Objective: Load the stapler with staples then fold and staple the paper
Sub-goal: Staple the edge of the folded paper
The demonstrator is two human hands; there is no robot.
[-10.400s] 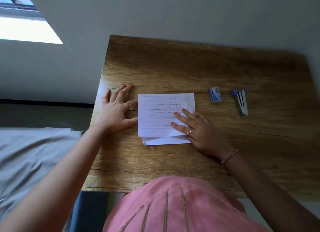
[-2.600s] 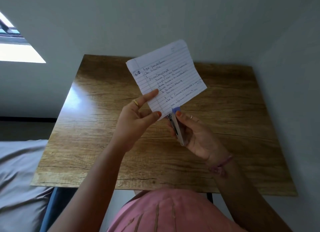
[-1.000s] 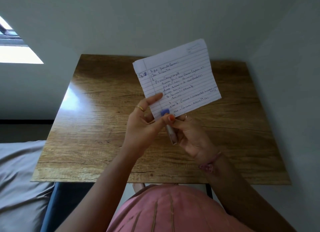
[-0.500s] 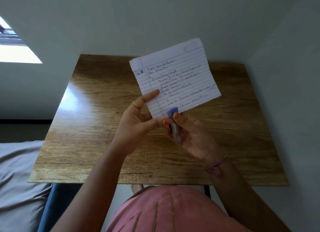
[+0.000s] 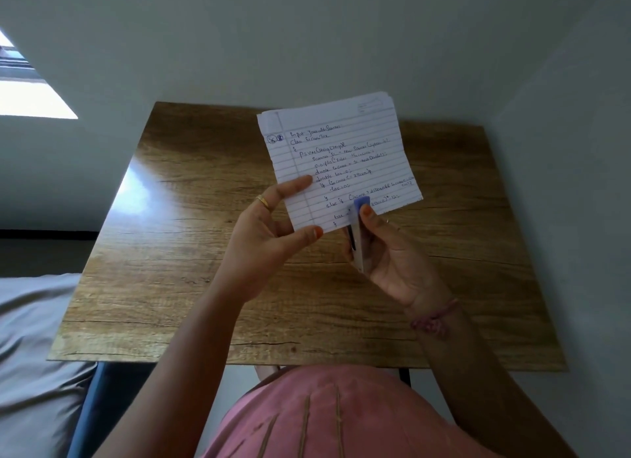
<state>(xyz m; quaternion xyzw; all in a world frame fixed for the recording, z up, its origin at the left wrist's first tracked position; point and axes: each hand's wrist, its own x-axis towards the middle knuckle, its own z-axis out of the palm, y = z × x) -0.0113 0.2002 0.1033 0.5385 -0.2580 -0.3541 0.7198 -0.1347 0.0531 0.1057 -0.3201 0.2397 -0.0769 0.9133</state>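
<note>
A folded sheet of lined paper point(image 5: 341, 160) with blue handwriting is held up in the air above the wooden table point(image 5: 177, 287). My left hand point(image 5: 269, 239) pinches its lower left corner between thumb and fingers. My right hand point(image 5: 392, 256) grips a small silver stapler with a blue tip point(image 5: 358, 232). The stapler's jaws straddle the paper's bottom edge near the middle, and my thumb rests on the blue tip. The staple box is not in view.
White walls stand close behind the table and to its right. A grey bed surface point(image 5: 30, 338) lies at the left, below table height. My pink-clad lap point(image 5: 324, 420) fills the bottom of the view.
The paper and both hands have shifted a little; the stapler's blue tip sits further right along the paper's bottom edge than one second ago. Both grips are the same.
</note>
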